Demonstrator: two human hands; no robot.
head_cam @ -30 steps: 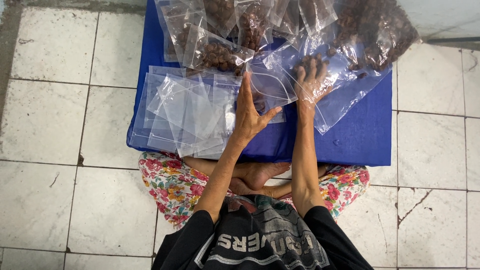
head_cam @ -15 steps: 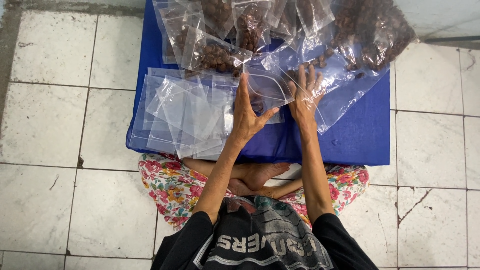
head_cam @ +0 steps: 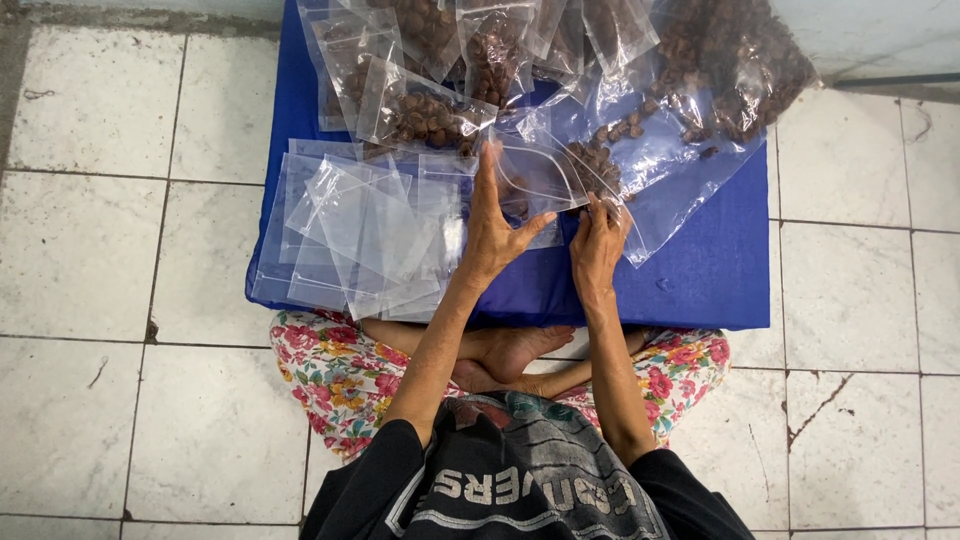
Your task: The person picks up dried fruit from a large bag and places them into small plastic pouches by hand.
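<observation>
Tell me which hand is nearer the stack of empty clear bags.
Left. The left hand rests at the right edge of the stack of empty clear bags; the right hand lies farther right, apart from it.

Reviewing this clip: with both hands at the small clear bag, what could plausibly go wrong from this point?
1. The left hand holds the small clear bag open while the right hand drops in brown pieces; some could miss and roll onto the blue cloth.
2. The big open bag lies flat beside the right hand, so a nudge may spill its contents.
3. The empty bags sit loosely stacked near the left forearm and could slide off.
</observation>
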